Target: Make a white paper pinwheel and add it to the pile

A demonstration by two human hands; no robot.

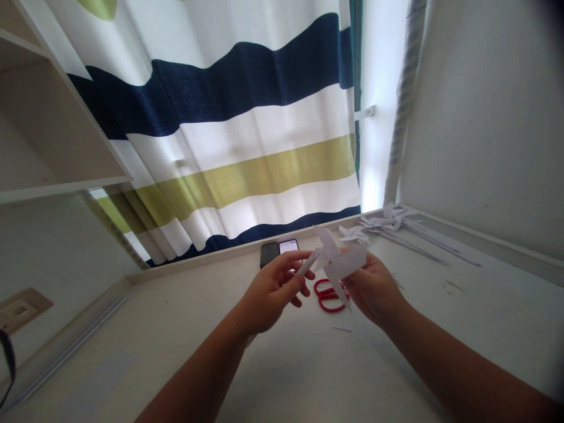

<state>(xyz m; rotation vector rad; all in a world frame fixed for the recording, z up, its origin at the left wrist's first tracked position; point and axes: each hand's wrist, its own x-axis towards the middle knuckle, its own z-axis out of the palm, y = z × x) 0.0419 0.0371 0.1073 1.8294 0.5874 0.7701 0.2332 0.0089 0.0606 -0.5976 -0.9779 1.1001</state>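
A white paper pinwheel (341,257) is held up over the desk between both hands. My left hand (271,292) pinches its thin rolled paper stick (305,268) between thumb and fingers. My right hand (373,286) cups the pinwheel's blades from behind on the right side. Red-handled scissors (328,295) lie on the white desk (176,329) just below and behind the hands.
Two phones (278,251) lie at the desk's far edge by a striped curtain (247,147). Several finished paper pinwheels with sticks (388,226) are piled at the back right near the wall. A shelf (48,117) hangs at upper left. Small paper scraps dot the desk.
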